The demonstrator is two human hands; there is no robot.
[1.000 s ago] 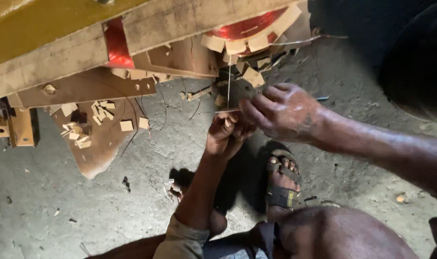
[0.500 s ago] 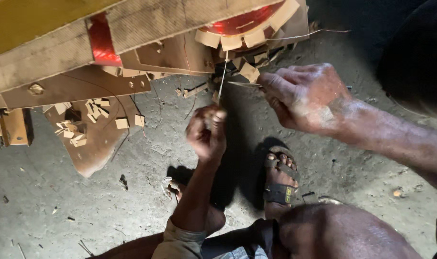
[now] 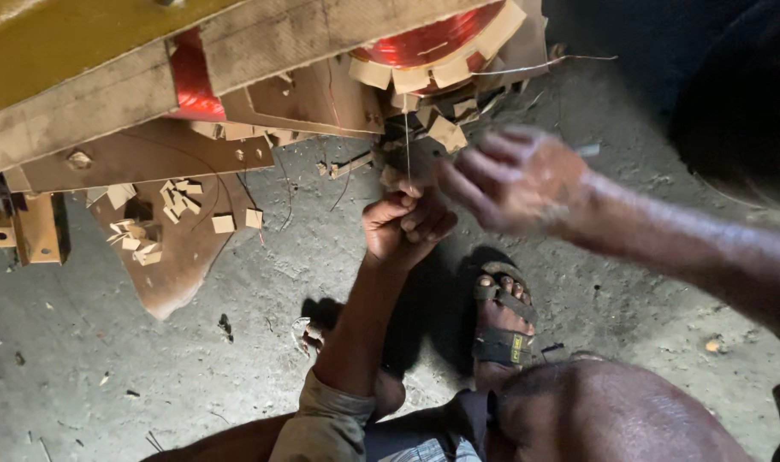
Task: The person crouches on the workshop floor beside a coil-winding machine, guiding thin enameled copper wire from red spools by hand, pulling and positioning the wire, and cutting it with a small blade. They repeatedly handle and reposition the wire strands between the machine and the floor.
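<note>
Under the wooden frame [image 3: 261, 34], near the top middle of the view, a thin wire [image 3: 407, 145] is held. It runs straight up and down, from the red coil [image 3: 428, 41] at the top to the left hand [image 3: 404, 224] below. The long way of the wire is upright and it looks pulled tight.

The left hand is closed in a fist, and the low end of the wire is pinched at the top of the fist. Its arm comes up from the bottom of the view, with the fist kept just under the coil.

The right hand [image 3: 514, 180] is blurred. Its fingers are bent and a bit spread, and it may be touching the wire, but that cannot be told. Its arm comes in from the right.

Small card pieces [image 3: 445, 130] stick out at the coil's edge, close to both hands. Bare floor [image 3: 107, 359] lies open to the left. A sandal [image 3: 503, 329] is seen below the hands.
</note>
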